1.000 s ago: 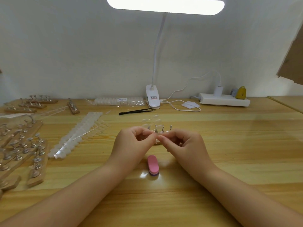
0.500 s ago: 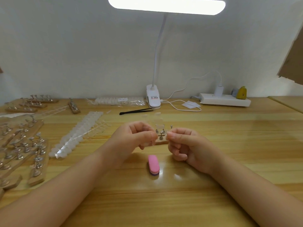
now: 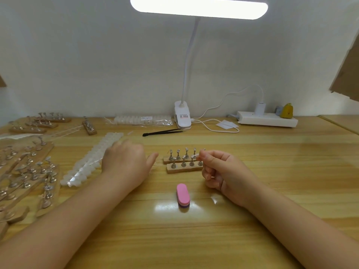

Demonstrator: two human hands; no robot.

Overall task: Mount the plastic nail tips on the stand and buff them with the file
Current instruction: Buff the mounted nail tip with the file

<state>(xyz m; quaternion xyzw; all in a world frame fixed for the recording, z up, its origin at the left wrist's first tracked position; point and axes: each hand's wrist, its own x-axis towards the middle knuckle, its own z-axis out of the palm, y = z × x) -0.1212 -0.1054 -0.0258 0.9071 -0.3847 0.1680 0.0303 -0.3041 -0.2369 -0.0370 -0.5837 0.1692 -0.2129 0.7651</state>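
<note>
While my left hand (image 3: 124,164) lies low over the wooden table (image 3: 272,171), palm down, its fingers are loose and blurred, reaching toward the strips of white nail tips (image 3: 91,162) that run diagonally on the left; thumb sticks out to the right, nothing gripped that I can see. My right hand (image 3: 221,171) is curled, thumb and forefinger pinched together at the right end of the stand (image 3: 184,167). Something small and pale sits in that pinch, probably a clear nail tip, but I cannot tell for sure.

Stand: two wooden bars side by side at centre, each with a row of upright metal pegs. Pegs look bare; clear tips would be hard to make out at this size.

Pink file block (image 3: 183,195) lies near me, between the two forearms, touched by neither hand.

Far side: black tweezers (image 3: 163,131), a bag of nail tips (image 3: 143,119), clip lamp (image 3: 182,117) with its bar lit overhead, white power strip (image 3: 266,120) at far right. Left edge: many more peg stands (image 3: 25,171) in a heap.
</note>
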